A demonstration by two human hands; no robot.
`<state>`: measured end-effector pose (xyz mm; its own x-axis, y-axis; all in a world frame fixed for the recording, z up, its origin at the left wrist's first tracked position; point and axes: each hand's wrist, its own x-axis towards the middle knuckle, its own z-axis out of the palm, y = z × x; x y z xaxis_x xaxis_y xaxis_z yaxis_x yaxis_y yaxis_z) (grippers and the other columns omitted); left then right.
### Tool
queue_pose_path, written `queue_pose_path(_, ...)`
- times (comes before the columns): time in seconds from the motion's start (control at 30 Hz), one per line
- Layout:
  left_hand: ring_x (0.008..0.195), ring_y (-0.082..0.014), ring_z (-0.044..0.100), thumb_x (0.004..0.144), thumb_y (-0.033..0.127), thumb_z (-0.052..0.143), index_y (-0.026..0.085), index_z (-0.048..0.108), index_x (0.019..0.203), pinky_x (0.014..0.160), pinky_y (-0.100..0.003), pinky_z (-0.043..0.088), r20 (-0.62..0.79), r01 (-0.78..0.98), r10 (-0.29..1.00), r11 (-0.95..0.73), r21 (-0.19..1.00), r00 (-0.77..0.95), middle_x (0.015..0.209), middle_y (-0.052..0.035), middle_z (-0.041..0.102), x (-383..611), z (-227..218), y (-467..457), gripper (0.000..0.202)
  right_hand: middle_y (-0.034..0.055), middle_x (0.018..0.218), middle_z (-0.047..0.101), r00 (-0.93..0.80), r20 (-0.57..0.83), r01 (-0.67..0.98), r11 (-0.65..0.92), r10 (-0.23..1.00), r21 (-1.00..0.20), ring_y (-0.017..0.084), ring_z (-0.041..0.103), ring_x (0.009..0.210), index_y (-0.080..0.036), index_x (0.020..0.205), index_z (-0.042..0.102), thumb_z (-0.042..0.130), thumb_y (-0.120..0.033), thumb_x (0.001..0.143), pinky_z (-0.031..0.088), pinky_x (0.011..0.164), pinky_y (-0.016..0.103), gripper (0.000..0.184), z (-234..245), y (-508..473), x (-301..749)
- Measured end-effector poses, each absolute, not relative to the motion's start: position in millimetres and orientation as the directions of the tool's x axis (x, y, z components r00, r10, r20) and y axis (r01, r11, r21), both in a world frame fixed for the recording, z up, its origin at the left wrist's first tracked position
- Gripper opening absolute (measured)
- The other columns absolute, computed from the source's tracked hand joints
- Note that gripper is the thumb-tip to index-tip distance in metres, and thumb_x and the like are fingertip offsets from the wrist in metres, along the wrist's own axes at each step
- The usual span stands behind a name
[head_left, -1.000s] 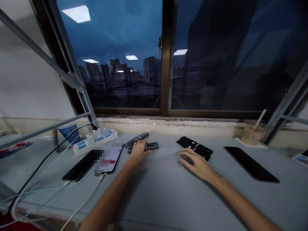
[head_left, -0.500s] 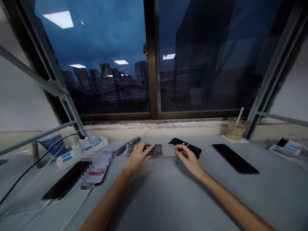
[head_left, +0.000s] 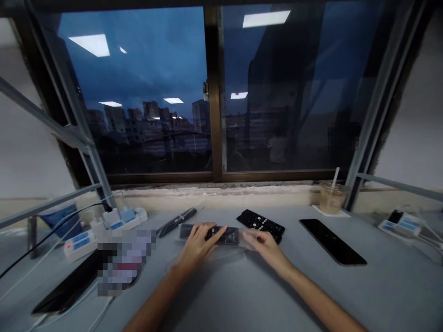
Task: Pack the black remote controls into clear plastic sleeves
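1. Left hand (head_left: 195, 244) lay splayed, fingers spread across remote (head_left: 231, 235) beneath it.
2. Right hand (head_left: 268, 244) pinched clear plastic sleeve (head_left: 243, 243) at its end, right of left hand.
3. Button labels (head_left: 227, 237) too blurred to read.

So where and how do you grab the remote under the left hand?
I'd grip the remote across its middle from above, thumb on the near long edge, fingers on the far one: it's long, narrow and lies flat. The right hand is at the clear wrap by its right end.
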<state>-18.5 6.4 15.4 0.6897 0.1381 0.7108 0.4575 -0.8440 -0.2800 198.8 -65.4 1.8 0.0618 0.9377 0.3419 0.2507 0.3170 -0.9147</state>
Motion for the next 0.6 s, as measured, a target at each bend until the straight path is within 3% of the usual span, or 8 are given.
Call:
queue_pose_path(0.17,0.097,-0.0201,0.049,0.086,0.009,0.039,0.025,0.032,0.134,0.086,-0.036,0.038,0.702,0.428,0.074,-0.836,-0.343,0.708,0.103,-0.0094,0.052,-16,13,3,0.051,0.0055,0.087,0.064,0.030,0.394,0.213,0.379,0.919,-0.900,0.016,0.058,0.071,-0.019,0.078,0.070,0.062,-0.045,0.072,0.046,0.056,0.025,0.028,2,-65,200)
queue_pose_path(0.3,0.102,-0.0199,0.048,0.086,0.006,0.036,0.026,0.029,0.136,0.090,-0.037,0.036,0.646,0.418,0.081,-0.821,-0.389,0.759,0.106,-0.0092,0.054,-20,14,7,0.054,0.0063,0.090,0.062,0.074,0.441,0.285,0.404,0.895,-0.869,0.018,0.059,0.080,-0.021,0.076,0.071,0.063,-0.041,0.071,0.048,0.065,0.029,0.023,3,-66,196)
queue_pose_path(0.43,0.100,-0.0194,0.049,0.085,0.007,0.039,0.024,0.030,0.135,0.090,-0.035,0.037,0.626,0.426,0.074,-0.793,-0.435,0.777,0.105,-0.0082,0.055,-29,28,11,0.054,0.0066,0.095,0.059,0.094,0.445,0.316,0.397,0.890,-0.862,0.018,0.058,0.081,-0.022,0.075,0.072,0.061,-0.041,0.073,0.049,0.059,0.026,0.022,12,-68,197)
queue_pose_path(0.6,0.093,-0.0200,0.051,0.085,0.012,0.039,0.024,0.033,0.134,0.082,-0.034,0.042,0.722,0.539,0.140,-0.763,-0.357,0.678,0.101,-0.0089,0.053,-43,38,19,0.050,0.0090,0.105,0.058,0.368,0.328,0.138,0.298,0.870,-0.945,0.020,0.058,0.082,-0.018,0.077,0.069,0.061,-0.048,0.068,0.047,0.046,0.023,0.033,19,-66,213)
